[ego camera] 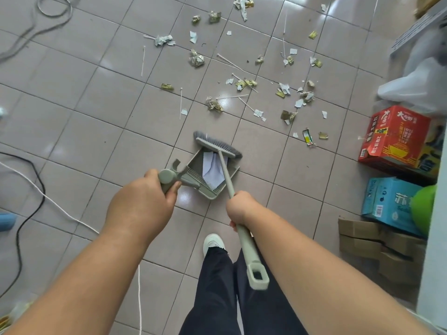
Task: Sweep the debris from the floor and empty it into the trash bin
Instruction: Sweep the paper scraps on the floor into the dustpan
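Observation:
My left hand (147, 201) grips the handle of a grey-green dustpan (193, 165) that rests on the tiled floor. A white sheet of paper (212, 169) lies inside the pan. My right hand (238, 209) holds the pale shaft of a broom (217, 145); its grey bristle head sits at the pan's far mouth. Beyond the broom, debris (244, 83) is scattered over the tiles: crumpled wrappers, paper scraps and thin white sticks. No trash bin is visible.
Cardboard boxes stand along the right: a red one (394, 136), a blue one (389, 201) and flattened brown ones (372, 243). A white plastic bag (416, 85) lies above them. Black and white cables (31, 187) run across the left floor. My shoe (212, 241) is below the pan.

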A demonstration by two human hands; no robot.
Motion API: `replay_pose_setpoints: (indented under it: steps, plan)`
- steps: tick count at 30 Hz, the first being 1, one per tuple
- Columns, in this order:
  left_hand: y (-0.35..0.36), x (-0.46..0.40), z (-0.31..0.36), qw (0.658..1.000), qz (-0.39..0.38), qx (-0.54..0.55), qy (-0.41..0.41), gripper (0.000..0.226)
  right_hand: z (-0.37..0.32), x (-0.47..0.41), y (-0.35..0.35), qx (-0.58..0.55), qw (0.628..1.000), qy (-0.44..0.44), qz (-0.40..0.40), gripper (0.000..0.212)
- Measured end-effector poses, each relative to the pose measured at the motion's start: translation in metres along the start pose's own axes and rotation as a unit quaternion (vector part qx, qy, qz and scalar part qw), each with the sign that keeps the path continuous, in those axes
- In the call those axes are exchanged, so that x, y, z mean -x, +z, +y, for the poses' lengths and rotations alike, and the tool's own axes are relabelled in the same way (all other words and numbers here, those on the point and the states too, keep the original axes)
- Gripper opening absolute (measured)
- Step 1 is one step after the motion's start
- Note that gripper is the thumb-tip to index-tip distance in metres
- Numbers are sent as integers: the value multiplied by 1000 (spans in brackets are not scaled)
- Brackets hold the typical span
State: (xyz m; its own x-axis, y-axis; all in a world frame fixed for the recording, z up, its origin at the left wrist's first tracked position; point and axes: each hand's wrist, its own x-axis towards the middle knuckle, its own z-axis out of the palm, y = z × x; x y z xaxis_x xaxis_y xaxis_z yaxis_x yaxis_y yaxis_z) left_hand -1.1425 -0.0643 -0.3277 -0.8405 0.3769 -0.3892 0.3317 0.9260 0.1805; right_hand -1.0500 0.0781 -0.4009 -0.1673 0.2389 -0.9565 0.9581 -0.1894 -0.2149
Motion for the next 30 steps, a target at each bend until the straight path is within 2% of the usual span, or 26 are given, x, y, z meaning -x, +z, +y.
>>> replay_pose_setpoints:
  steps: [1, 3, 6, 14, 19, 22, 25, 30]
  plan:
    - [0, -1, 3, 1000, 3, 5, 6, 36, 7, -3, 0, -9, 1000, 11, 11, 39]
    - [0, -2, 8, 1000, 4, 16, 8, 36, 20, 0, 1, -14, 999, 44, -18, 40]
    - [-1, -7, 20, 1000, 7, 15, 21, 39, 36, 3, -10, -7, 1000, 21, -14, 39]
    - [-2, -19, 74, 996, -7, 21, 89, 37, 55, -4, -53, -76, 997, 18, -4, 36]
    - [5, -38, 135, 991, -18, -8, 132, 36, 60, -10, -101, -137, 990, 29, 25, 41]
    - [12, -50, 181, 984, -20, -35, 171, 37, 55, -15, -138, -169, 985, 31, 27, 34]
    - [13, -58, 226, 979, -24, -52, 198, 36, 46, -22, -170, -175, 983, 27, 43, 28]
    - [15, -76, 288, 967, -26, -93, 235, 33, 38, -30, -218, -179, 982, 14, 56, 35]
